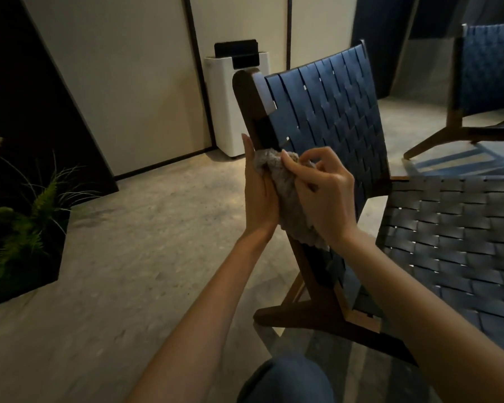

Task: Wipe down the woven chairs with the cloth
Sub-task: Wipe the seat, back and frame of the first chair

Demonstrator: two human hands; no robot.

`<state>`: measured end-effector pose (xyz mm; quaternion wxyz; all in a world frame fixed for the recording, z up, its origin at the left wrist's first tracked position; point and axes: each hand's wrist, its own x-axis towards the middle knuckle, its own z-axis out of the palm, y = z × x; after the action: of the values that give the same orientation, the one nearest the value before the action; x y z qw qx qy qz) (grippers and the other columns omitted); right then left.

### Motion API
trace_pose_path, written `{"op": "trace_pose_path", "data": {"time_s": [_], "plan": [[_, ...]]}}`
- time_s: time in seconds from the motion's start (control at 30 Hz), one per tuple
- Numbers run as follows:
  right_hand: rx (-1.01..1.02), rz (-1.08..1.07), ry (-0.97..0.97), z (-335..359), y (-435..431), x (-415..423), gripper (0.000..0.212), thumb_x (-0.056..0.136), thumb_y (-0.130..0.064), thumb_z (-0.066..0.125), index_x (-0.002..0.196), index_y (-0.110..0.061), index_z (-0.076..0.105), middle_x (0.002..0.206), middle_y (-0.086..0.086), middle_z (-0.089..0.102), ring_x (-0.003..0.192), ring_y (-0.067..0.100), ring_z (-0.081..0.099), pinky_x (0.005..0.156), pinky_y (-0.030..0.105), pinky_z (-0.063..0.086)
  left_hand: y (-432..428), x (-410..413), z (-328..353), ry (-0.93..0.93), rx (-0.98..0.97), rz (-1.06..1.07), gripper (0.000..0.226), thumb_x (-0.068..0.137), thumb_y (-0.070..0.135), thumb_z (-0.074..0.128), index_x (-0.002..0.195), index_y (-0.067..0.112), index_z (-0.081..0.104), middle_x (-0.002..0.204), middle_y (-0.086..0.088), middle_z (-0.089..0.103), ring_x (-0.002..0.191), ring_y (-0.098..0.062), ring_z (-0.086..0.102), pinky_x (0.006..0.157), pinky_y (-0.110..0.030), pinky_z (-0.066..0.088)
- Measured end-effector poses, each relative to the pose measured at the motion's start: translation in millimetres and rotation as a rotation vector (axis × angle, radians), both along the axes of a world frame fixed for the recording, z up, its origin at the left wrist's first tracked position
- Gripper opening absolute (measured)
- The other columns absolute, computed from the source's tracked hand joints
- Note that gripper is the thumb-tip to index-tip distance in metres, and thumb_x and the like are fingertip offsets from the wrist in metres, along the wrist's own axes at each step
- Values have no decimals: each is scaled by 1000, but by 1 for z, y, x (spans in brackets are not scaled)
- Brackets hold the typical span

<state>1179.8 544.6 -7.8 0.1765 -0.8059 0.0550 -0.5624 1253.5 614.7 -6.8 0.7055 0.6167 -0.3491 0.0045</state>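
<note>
A woven chair (329, 112) with dark blue straps and a brown wooden frame stands in front of me, its back tilted and its seat at the right. A grey-beige cloth (291, 205) is wrapped over the left edge of the chair back. My left hand (258, 190) lies flat with straight fingers against the cloth on the outer side of the frame. My right hand (323, 190) pinches the cloth with curled fingers on the woven side. A second woven chair (489, 74) stands at the far right.
A white floor appliance (230, 106) with a black top stands against the panelled wall behind the chair. A dark planter with green ferns (24, 228) sits at the left. Bare concrete floor lies between them. My knee (288, 379) shows at the bottom.
</note>
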Motion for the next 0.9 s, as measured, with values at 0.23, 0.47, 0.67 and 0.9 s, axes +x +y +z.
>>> {"op": "trace_pose_path", "data": {"time_s": [0.23,0.47,0.67,0.9], "plan": [[-33,-87,108,-82,-4,-46,28,83,-1,67,110,-3,68,106,24,61,89,15,57,80,19,52,0,-40,-80,146,54,-86,31,100,19,39,110,48,36,120,23,46,115,-2,46,99,-22,43],[103,-93,243,-154,-5,-100,16,79,-3,73,93,-10,76,98,14,66,75,9,58,71,15,51,8,-74,-171,259,294,-260,34,101,18,35,135,23,36,123,12,45,117,-3,46,98,-14,40],[472,-172,384,-199,2,-126,13,76,2,75,78,-10,77,93,4,66,82,16,64,74,21,53,12,-94,-211,247,539,-337,19,101,11,36,111,25,46,98,-13,56,73,-14,53,61,-8,44],[373,-336,686,-196,8,-130,15,85,-10,67,83,-19,77,103,-4,67,88,19,64,70,28,48,19,-89,-229,83,908,-389,50,97,7,44,144,3,26,145,-20,35,131,-32,39,111,-40,30]]}}
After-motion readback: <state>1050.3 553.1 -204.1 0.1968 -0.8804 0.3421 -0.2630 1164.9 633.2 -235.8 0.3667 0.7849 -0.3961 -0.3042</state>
